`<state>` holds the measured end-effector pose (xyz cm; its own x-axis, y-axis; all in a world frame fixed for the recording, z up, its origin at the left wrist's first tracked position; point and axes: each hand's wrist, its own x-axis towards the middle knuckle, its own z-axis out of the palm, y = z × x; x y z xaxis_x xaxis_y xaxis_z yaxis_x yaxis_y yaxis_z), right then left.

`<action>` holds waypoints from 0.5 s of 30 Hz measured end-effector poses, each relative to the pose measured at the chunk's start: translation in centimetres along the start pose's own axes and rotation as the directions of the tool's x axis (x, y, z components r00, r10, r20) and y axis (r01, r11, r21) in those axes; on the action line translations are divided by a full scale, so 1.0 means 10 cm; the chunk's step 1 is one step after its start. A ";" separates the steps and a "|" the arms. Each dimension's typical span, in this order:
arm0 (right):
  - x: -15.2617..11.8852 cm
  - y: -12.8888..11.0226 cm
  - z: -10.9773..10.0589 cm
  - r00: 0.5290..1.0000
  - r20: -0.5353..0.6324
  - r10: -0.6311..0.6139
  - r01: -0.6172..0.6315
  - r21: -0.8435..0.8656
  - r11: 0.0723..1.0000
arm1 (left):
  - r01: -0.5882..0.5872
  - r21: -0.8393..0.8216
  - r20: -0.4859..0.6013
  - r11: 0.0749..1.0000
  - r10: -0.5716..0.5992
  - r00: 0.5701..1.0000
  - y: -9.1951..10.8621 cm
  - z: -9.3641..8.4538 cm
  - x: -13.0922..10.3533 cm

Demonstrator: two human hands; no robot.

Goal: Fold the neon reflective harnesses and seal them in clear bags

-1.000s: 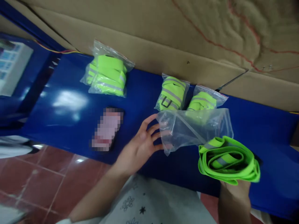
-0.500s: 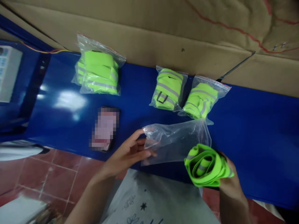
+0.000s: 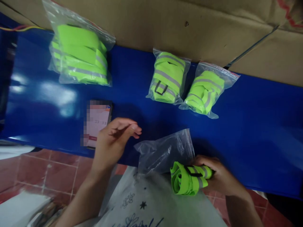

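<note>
My right hand [image 3: 213, 173] is wrapped round a rolled neon yellow-green reflective strap [image 3: 187, 181] with grey stripes and a black buckle. It is held near the table's front edge, its coiled end facing left. Beside it, a clear zip bag [image 3: 165, 153] lies flat at the edge, its zip end close to the right fingers; whether they touch it I cannot tell. My left hand [image 3: 118, 135] is raised left of the bag, with fingers curled together, thumb against them and nothing visible between. Part of a phone [image 3: 99, 123] is hidden behind this hand.
Two bagged neon strap rolls, one with a buckle [image 3: 167, 78] and one to its right [image 3: 205, 91], lie at the back of the blue table [image 3: 260, 126]. A larger neon bundle in a bag [image 3: 80, 56] lies back left. Cardboard [image 3: 153, 25] stands behind them.
My left hand has let go of the clear bag and moved left and up. The bag has dropped nearer my lap. My right hand has brought the rolled strap leftward and turned it, showing its buckle.
</note>
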<state>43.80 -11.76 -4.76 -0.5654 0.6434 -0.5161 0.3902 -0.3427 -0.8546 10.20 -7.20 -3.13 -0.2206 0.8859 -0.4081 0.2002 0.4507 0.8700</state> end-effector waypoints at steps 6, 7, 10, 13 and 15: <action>-0.01 -0.05 0.00 0.995 -0.094 0.041 -0.034 0.078 0.996 | 0.089 0.184 0.261 0.979 -0.135 0.956 -0.05 -0.19 -0.02; 0.00 -0.06 0.00 0.994 -0.091 0.058 -0.051 0.076 0.996 | 0.104 0.166 0.272 0.981 -0.147 0.951 -0.07 -0.22 0.01; 0.01 -0.09 0.01 0.986 -0.085 0.143 -0.136 0.081 0.987 | 0.092 0.143 0.244 0.985 -0.125 0.962 -0.06 -0.26 0.08; 0.04 -0.11 0.01 0.986 -0.088 0.143 -0.130 0.137 0.982 | -0.084 0.319 0.043 0.944 0.074 0.996 0.05 -0.17 0.01; 0.03 -0.10 0.00 0.995 -0.076 0.067 -0.055 0.156 0.986 | -0.313 0.477 -0.002 0.821 0.358 0.934 0.18 -0.04 -0.10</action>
<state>43.20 -11.18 -4.05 -0.4811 0.6691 -0.5665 0.3020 -0.4801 -0.8236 10.36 -7.35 -1.06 -0.1366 0.9882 -0.0693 0.6890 0.1451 0.7101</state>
